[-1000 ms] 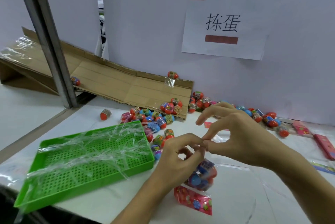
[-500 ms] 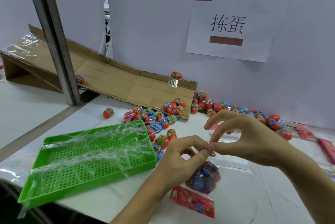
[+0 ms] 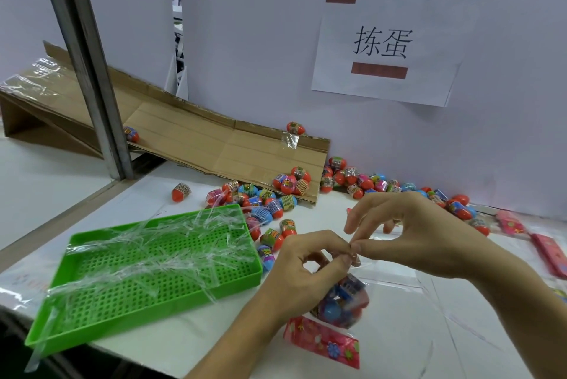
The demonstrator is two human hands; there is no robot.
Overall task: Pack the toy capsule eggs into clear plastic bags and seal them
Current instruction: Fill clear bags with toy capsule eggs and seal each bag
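— White bench (image 3: 399, 332), white wall; what are the hands doing?
— Left hand (image 3: 302, 271) and right hand (image 3: 420, 240) pinch the neck of a clear bag (image 3: 342, 302) of capsule eggs hanging just below them.
— Any writing?
— A paper sign (image 3: 383, 47) beyond the hands reads "拣蛋".

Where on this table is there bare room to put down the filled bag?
Bare white table lies right of the bag of eggs, below the right hand. A narrower strip runs between the green tray and the pink card. Behind the tray it is crowded with loose eggs up to the cardboard ramp.
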